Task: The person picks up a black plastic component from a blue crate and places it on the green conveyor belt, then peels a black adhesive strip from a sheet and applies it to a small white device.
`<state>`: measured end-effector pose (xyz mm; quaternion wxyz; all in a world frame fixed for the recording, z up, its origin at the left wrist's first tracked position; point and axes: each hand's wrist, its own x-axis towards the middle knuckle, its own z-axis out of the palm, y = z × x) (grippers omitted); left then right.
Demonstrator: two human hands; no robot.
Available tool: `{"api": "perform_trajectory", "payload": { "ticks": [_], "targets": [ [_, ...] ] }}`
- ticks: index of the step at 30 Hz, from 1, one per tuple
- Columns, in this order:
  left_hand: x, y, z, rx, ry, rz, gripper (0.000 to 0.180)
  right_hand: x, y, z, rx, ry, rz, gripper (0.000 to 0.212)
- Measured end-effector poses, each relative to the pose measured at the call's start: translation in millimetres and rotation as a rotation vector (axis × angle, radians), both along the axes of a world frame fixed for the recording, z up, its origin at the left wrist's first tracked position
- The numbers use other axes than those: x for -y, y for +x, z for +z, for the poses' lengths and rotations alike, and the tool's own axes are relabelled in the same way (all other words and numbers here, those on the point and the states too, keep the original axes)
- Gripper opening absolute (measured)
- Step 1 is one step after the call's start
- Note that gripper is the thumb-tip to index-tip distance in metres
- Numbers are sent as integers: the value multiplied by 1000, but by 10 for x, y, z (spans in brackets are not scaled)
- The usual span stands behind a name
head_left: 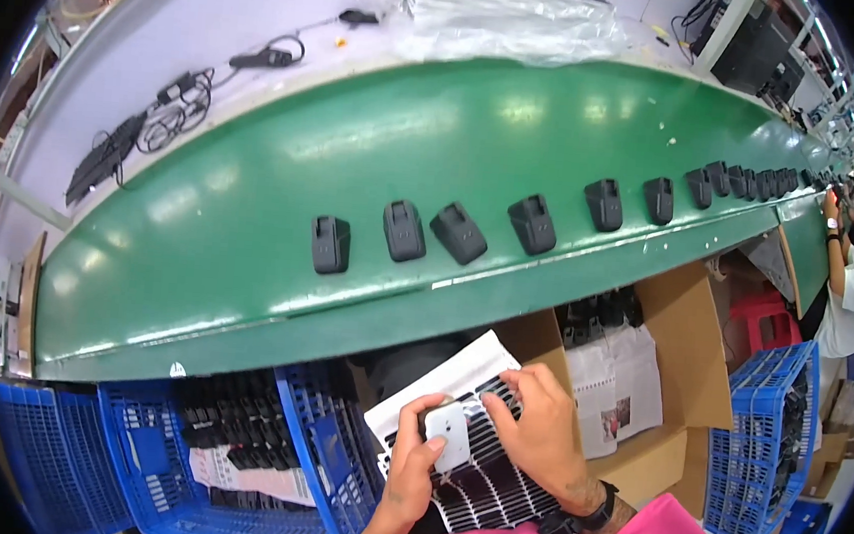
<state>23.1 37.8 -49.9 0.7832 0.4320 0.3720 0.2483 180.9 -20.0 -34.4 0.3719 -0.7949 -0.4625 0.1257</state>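
Observation:
My left hand (416,459) grips a small white piece (449,439) with rounded corners, its thumb lying across the face; the exact kind cannot be told. Just to the right, the fingertips of my right hand (545,429) pinch at the upper edge of a sheet of black labels (492,488) on white backing. This sheet lies over my lap, below the white piece. Behind it sticks out a white paper sheet (483,360). A dark band circles my right wrist.
Black charger-like units (534,223) stand in a row along the green bench (248,253). Blue crates (141,518) with black parts are at left, another blue crate (753,453) at right. An open cardboard box (682,337) stands beside my right arm. Another person (852,280) is at far right.

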Motion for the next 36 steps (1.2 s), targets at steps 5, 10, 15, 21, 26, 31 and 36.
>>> {"api": "perform_trajectory", "payload": {
  "ticks": [5, 10, 15, 21, 26, 31, 36],
  "targets": [
    [100, -33, -83, -30, 80, 16, 52, 79, -49, -146, -12, 125, 8, 13],
    [135, 11, -29, -93, 104, 34, 46, 239, 26, -8, -45, 228, 65, 12],
    [123, 7, 148, -5, -3, 57, 47, 208, 65, 344, -1047, 263, -59, 6],
    [139, 25, 514, 152, -2, -84, 47, 131, -96, 754, -1293, 203, 107, 7],
    [199, -44, 560, 50, 27, -81, 45, 63, -207, 786, -1294, 150, 71, 7],
    [221, -25, 552, -44, 188, -81, 46, 117, -222, 651, -1291, 211, 81, 8],
    [239, 0, 454, 30, 42, -15, 48, 158, -177, 444, -1215, 279, 60, 8]
  ]
}}
